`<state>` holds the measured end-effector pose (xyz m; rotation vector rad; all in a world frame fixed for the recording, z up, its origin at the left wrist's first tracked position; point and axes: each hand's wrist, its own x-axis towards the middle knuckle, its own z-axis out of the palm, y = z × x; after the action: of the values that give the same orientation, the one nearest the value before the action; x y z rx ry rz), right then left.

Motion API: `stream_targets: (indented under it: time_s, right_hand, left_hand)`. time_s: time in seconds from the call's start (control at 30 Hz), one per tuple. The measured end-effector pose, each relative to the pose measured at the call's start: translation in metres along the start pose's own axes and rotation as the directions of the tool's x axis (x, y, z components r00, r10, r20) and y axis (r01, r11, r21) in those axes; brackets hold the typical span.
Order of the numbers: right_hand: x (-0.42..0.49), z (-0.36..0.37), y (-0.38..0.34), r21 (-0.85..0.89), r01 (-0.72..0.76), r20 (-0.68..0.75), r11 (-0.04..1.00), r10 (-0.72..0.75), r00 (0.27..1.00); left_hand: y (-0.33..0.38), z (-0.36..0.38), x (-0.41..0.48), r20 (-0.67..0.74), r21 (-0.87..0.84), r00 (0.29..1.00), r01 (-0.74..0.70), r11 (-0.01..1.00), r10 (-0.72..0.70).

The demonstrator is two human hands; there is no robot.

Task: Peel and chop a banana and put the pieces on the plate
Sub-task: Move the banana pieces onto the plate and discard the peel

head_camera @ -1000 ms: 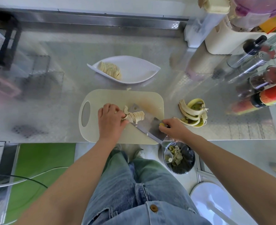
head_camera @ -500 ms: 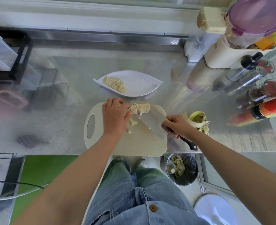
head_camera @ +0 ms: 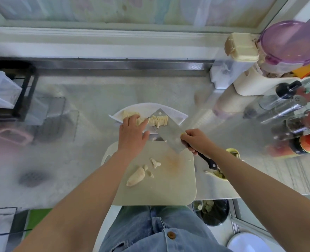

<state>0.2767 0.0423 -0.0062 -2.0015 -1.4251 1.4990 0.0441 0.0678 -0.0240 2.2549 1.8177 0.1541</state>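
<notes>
The left hand (head_camera: 132,135) reaches over the plate (head_camera: 177,115) with fingers loosely spread, fingertips touching the banana slices (head_camera: 158,120) stacked on the knife (head_camera: 168,136). The right hand (head_camera: 196,140) is curled around the knife's handle, holding the blade flat above the plate's near edge. More slices (head_camera: 128,113) lie at the plate's far left. Nearer, the cutting board (head_camera: 174,184) holds an uncut banana piece (head_camera: 136,177) and small scraps. The peel (head_camera: 233,153) lies to the right, partly hidden behind the right forearm.
</notes>
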Motion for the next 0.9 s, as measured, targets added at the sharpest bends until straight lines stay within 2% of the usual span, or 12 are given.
stream_targets:
  time_s: [0.07, 0.2, 0.4, 0.57, 0.67, 0.77, 0.83, 0.9]
  right_hand:
    - [0.004, -0.002, -0.001, -0.023, 0.002, -0.007, 1.0, -0.002, 1.0]
    - [0.007, -0.007, 0.001, -0.051, 0.018, -0.018, 0.999, -0.019, 1.0]
    - [0.006, -0.01, 0.012, -0.074, 0.015, 0.006, 0.997, -0.015, 1.0]
    - [0.008, -0.011, 0.015, -0.062, 0.021, 0.006, 0.998, -0.021, 1.0]
    - [0.009, -0.012, 0.014, -0.06, 0.028, 0.004, 0.998, -0.028, 1.0]
    - [0.01, -0.012, 0.014, -0.074, 0.026, 0.011, 0.997, -0.025, 1.0]
    - [0.01, -0.012, 0.013, -0.066, 0.016, 0.019, 0.998, -0.015, 1.0]
    - [0.009, -0.011, 0.012, -0.063, 0.015, 0.023, 0.998, -0.014, 1.0]
  left_hand:
    - [-0.003, 0.001, 0.005, 0.007, 0.058, 1.0, 0.008, 0.998, -0.008]
    - [-0.005, 0.002, 0.012, -0.089, 0.067, 0.996, -0.003, 0.998, 0.009]
    - [0.003, 0.004, 0.026, -0.151, 0.044, 0.985, 0.09, 0.995, -0.083]
    - [0.011, 0.004, 0.029, -0.135, 0.024, 0.979, 0.159, 0.987, -0.154]
    - [0.007, 0.007, 0.021, -0.152, -0.045, 0.986, -0.068, 0.997, 0.06]
    - [0.005, 0.015, 0.009, -0.019, -0.055, 0.956, -0.293, 0.955, 0.292]
    - [0.008, 0.02, 0.002, 0.094, -0.033, 0.933, -0.346, 0.938, 0.347]
    - [0.012, 0.022, 0.001, 0.153, -0.013, 0.931, -0.335, 0.942, 0.333]
